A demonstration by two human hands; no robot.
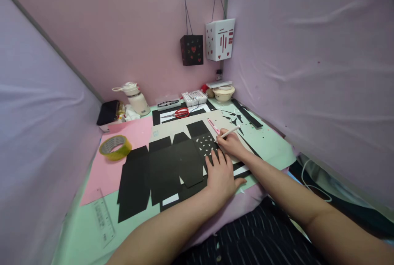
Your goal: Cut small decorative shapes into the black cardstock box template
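A flat, folded box shape cut from black card (166,166) lies across the table, with tabs along its far edge. Its right panel (205,144) has many small cut-out shapes showing pale beneath. My left hand (220,172) presses on the card's near right part, fingers spread. In my right hand (229,141) is a slim white pen-shaped tool (230,131), gripped like a pencil with its tip down at the panel's right side. Whether it is a pen or a craft knife I cannot make out. A pink cutter (213,126) lies just beyond on the beige board (166,131).
Yellow tape roll (125,150), pink paper (104,174) and clear ruler (104,220) lie left. Behind are red-handled scissors (181,112), a marker box (194,97), a bottle (137,98) and a bowl (223,93). Black scraps (235,119) lie right. Two paper lanterns (220,41) hang above.
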